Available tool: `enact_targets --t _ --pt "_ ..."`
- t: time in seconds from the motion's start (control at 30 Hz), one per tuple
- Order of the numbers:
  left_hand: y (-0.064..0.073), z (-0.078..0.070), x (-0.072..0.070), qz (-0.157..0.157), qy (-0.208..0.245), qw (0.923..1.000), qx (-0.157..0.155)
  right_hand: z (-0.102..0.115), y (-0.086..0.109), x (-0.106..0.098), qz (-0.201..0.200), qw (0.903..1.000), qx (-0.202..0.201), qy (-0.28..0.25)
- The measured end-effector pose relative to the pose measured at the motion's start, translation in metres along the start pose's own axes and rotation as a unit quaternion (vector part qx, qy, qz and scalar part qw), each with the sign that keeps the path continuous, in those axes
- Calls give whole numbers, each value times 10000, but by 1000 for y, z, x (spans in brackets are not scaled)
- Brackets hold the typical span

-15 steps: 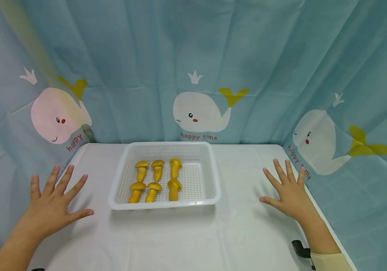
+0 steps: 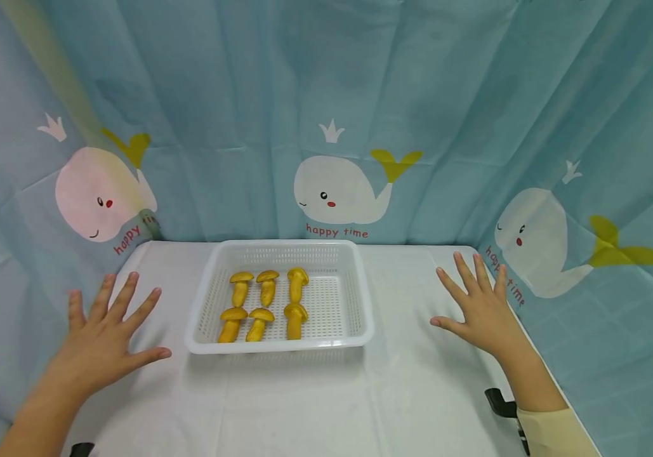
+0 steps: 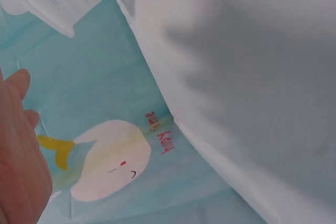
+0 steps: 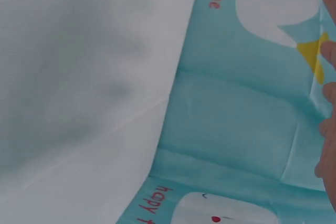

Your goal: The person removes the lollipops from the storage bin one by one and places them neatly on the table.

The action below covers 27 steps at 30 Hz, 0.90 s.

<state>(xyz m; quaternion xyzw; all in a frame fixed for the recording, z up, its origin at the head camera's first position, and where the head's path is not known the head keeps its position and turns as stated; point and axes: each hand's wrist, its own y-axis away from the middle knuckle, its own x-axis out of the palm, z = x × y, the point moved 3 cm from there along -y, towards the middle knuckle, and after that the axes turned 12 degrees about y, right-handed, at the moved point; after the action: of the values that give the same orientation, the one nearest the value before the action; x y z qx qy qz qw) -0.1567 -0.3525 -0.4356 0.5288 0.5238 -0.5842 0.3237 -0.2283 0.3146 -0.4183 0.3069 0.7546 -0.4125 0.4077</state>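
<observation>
My left hand (image 2: 98, 346) hovers left of a white plastic basket (image 2: 280, 346), its fingers spread and holding nothing. On the other side my right hand (image 2: 483, 317) is likewise spread above the table, apart from the basket. Inside the basket, on its left and middle part, lie several yellow mushrooms (image 2: 267, 291) in two rows, caps toward the back. One front-row mushroom (image 2: 294, 320) lies nearest the basket's bare right part. The left wrist view catches the edge of the left hand (image 3: 21, 156) and a corner of the basket (image 3: 58, 3); the right wrist view shows fingers of the right hand (image 4: 328, 103).
A white cloth (image 2: 303, 406) covers the table. Blue curtains (image 2: 223, 190) printed with whales stand along the back and both sides. Black curved pieces show by each wrist, the right one (image 2: 500, 403) beside a pale sleeve (image 2: 554, 431).
My left hand has moved slightly right and up. The right hand has shifted a little left and up. Basket and mushrooms stay in place, and the view moved very slightly.
</observation>
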Motion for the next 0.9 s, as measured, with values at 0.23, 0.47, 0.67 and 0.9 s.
enact_targets --t 0.23,0.47,0.67,0.9 --pt "-4 -9 4 -164 278 9994 111 5 -19 -12 -152 9997 -112 -174" --pt "-9 -18 14 -217 943 9952 168 19 -44 -27 -138 9981 -173 -583" --pt "-14 -29 24 -206 1911 9811 216 30 -69 -41 -29 9955 -224 -923" --pt "-8 -41 39 -100 3513 9362 95 46 -102 -55 68 9922 -475 -1152"
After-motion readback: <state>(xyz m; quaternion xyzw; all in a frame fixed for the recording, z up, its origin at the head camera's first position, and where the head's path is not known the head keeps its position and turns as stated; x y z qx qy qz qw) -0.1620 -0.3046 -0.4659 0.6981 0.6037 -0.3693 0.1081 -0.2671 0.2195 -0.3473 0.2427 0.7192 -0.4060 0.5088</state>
